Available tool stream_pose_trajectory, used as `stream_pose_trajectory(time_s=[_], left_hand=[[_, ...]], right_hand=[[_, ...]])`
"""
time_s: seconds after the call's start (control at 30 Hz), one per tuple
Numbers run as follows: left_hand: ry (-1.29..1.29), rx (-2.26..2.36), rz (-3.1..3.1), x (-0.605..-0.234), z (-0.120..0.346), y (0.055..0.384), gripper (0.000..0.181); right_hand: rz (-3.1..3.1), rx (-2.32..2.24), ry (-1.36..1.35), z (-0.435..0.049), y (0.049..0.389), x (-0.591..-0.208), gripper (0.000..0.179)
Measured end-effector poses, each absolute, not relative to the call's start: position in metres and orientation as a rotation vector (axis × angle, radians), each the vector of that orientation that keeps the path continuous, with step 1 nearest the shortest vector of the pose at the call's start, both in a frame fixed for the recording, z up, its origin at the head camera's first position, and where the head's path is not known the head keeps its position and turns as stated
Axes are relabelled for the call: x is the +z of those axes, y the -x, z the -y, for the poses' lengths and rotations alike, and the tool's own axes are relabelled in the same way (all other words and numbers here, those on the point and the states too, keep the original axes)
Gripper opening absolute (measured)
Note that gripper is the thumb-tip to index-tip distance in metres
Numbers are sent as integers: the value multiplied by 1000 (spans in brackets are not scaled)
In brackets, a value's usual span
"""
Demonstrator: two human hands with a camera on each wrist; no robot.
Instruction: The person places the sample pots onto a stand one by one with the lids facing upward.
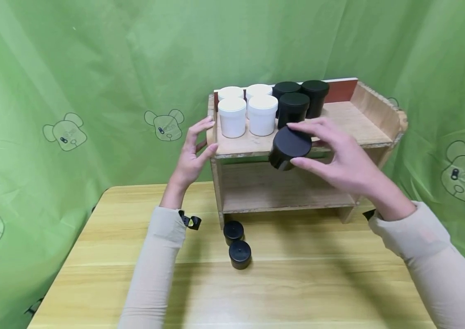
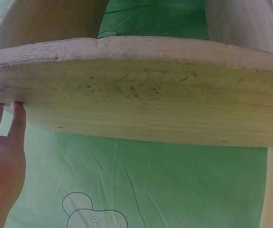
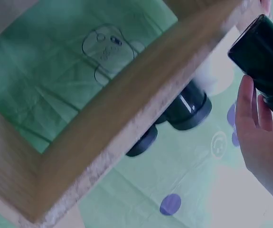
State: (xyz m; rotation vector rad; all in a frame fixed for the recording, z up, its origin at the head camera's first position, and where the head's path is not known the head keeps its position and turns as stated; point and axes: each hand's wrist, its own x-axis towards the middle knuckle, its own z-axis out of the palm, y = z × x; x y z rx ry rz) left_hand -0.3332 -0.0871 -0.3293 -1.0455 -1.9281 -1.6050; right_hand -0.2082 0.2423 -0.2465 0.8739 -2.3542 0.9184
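My right hand [image 1: 345, 157] pinches a black lidded jar [image 1: 291, 144] between thumb and fingers, tilted in front of the upper shelf. The right wrist view shows the same jar [image 3: 262, 59] above my palm. On the shelf's left side panel [image 2: 141, 95] rest the fingertips of my left hand [image 1: 184, 164], with the thumb near the front edge; its fingers look fairly straight. White lidded jars [image 1: 232, 118] stand in two rows at the left of the upper shelf. Beside them are 3 black jars [image 1: 294, 107].
Two black jars [image 1: 240, 254] sit on the wooden table [image 1: 298, 292] before the shelf's left leg. A two-level wooden shelf [image 1: 364, 121] stands at the table's back. Its lower board [image 1: 281, 183] lies beneath the held jar. Green curtain [image 1: 113, 68] hangs behind.
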Motion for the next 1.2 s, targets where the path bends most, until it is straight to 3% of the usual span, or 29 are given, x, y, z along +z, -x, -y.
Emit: stream_pose_trajectory(time_s=[0.4,1.2], left_hand=[[1019,-1631,1945,-322,84,326,54],[1030,-1597,1945,-329,84,334,58]], right_hand=[[2291,961,-786,-257,221,-223,62],[2366,1149,-476,-301,251,-216,60]])
